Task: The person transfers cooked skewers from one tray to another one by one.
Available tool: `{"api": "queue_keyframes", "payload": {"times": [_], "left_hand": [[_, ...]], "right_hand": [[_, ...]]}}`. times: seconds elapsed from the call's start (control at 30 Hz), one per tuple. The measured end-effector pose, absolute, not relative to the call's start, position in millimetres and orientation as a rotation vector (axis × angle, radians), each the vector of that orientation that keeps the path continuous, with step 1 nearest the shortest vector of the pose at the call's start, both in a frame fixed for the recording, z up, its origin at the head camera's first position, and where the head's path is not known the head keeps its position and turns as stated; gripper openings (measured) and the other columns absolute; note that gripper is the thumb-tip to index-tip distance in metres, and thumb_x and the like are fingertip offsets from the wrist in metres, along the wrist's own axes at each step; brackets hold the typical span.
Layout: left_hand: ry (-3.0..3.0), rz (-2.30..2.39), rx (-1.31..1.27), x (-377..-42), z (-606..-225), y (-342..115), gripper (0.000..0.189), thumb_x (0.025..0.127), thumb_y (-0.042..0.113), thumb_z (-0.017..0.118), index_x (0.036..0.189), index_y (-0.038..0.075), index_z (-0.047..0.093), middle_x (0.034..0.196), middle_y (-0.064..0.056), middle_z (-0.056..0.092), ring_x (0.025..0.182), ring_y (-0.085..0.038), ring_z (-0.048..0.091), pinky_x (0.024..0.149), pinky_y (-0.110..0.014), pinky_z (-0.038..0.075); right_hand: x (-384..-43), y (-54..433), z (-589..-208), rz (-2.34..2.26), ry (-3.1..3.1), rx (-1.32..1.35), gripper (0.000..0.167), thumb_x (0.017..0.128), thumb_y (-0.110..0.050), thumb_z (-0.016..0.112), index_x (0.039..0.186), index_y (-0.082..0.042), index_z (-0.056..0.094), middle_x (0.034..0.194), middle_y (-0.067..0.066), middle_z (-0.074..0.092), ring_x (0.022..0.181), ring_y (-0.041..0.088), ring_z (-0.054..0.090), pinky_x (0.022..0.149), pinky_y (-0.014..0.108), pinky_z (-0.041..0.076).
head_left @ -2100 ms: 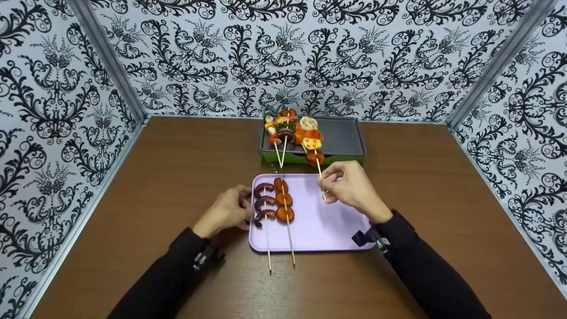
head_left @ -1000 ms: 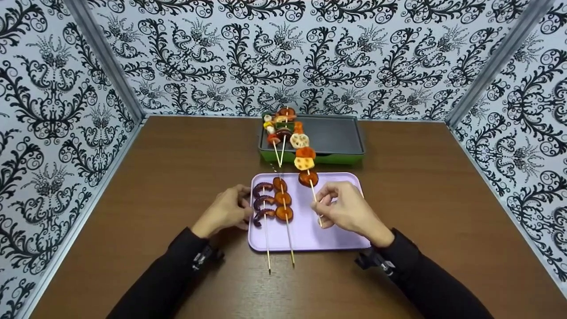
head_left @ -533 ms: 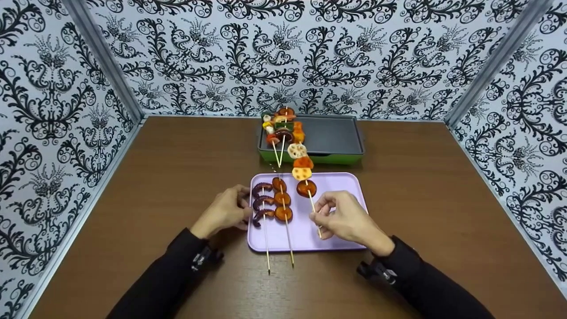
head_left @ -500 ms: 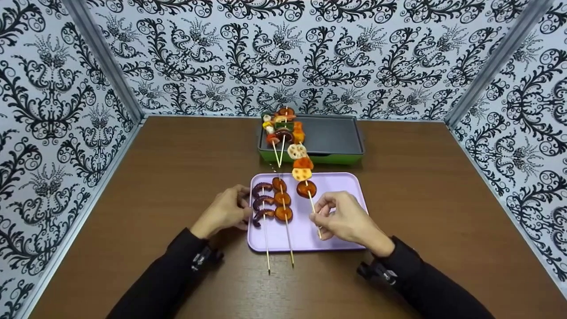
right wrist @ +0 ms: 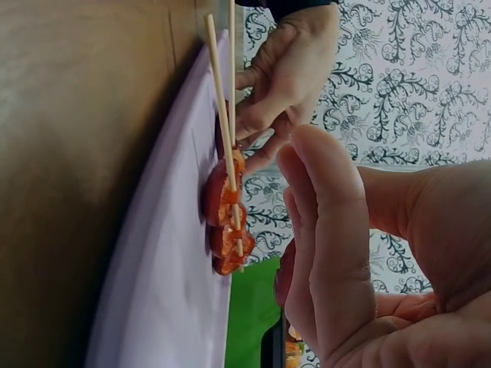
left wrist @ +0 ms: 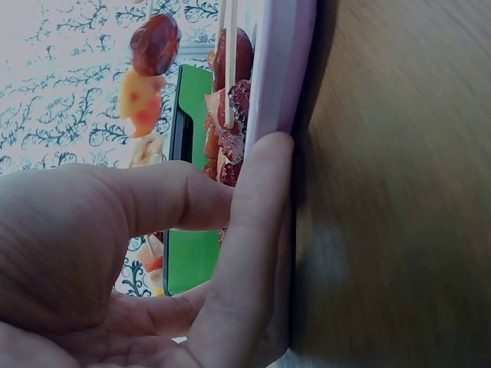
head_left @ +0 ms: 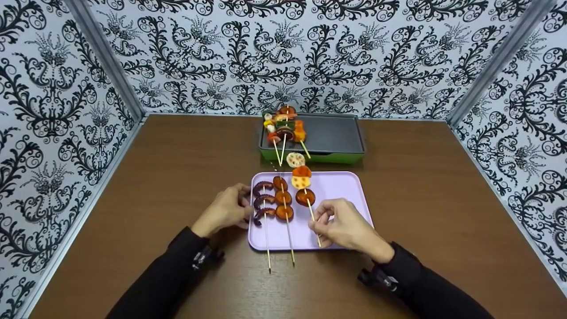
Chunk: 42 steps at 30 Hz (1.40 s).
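Observation:
My right hand pinches the stick of a food skewer threaded with a lotus root slice, an orange piece, a yellow dotted piece and a brown round slice. That skewer hangs over the right half of a lilac tray, its tip beyond the far rim. At the tray's left rim, my left hand holds the edge with bent fingers. On the tray lie an octopus tentacle skewer and a skewer of brown round slices, side by side, sticks jutting over the near rim. In the right wrist view, fingers hide most of the held skewer.
Behind the tray stands a green grill with a dark plate. Several mixed skewers lie on its left part, sticks pointing toward me. A brown wooden table carries everything, with black-and-white patterned walls on three sides.
My right hand has brought the lotus root skewer from the grill's front, toward me and slightly left, lower over the tray. The left hand stays at the tray's rim.

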<state>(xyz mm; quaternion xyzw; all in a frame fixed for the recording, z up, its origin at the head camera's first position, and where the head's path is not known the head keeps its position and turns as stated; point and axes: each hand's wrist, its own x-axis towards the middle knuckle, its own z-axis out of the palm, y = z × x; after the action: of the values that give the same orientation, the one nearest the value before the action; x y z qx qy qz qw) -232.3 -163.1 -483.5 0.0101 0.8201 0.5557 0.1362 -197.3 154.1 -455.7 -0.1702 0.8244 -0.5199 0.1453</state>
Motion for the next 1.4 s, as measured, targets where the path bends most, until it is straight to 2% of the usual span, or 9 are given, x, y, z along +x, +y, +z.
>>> {"api": "queue_keyframes", "payload": {"times": [0.23,0.5,0.77,1.4], "left_hand": [[2.378,1.607,0.031,-232.0,-483.3,-163.1,0.064,0.086,-0.012,0.068,0.147,-0.002,0.049,0.098,-0.02,0.066,0.074,-0.03,0.071,0.059,-0.041,0.069],[2.367,1.61,0.02,-231.9,-484.2,-163.1,0.064,0.085,-0.014,0.065,0.146,-0.001,0.05,0.098,-0.019,0.066,0.077,-0.029,0.071,0.06,-0.041,0.07],[2.383,1.594,0.03,-231.5,-482.5,-162.6,0.064,0.086,-0.012,0.068,0.147,-0.002,0.049,0.098,-0.019,0.067,0.075,-0.029,0.072,0.059,-0.04,0.069],[2.376,1.601,0.021,-230.3,-482.5,-162.7,0.067,0.085,-0.012,0.068,0.148,0.0,0.05,0.1,-0.019,0.065,0.076,-0.028,0.071,0.061,-0.04,0.07]], "right_hand": [[-193.3,153.2,-463.0,-1.524,2.307,-0.457,0.018,0.091,-0.012,0.081,0.091,0.0,0.067,0.07,0.008,0.067,0.053,0.022,0.07,0.048,0.04,0.066],[-190.9,149.5,-467.4,-1.496,2.254,-0.467,0.016,0.092,-0.009,0.078,0.091,0.001,0.065,0.071,0.012,0.07,0.054,0.024,0.071,0.052,0.044,0.067],[-187.0,146.4,-470.8,-1.489,2.214,-0.44,0.018,0.091,-0.009,0.08,0.09,0.002,0.065,0.072,0.013,0.069,0.053,0.023,0.07,0.052,0.045,0.067],[-182.7,143.9,-473.2,-1.477,2.156,-0.432,0.017,0.092,-0.008,0.078,0.09,0.003,0.066,0.07,0.014,0.069,0.054,0.021,0.071,0.054,0.041,0.068]]}}
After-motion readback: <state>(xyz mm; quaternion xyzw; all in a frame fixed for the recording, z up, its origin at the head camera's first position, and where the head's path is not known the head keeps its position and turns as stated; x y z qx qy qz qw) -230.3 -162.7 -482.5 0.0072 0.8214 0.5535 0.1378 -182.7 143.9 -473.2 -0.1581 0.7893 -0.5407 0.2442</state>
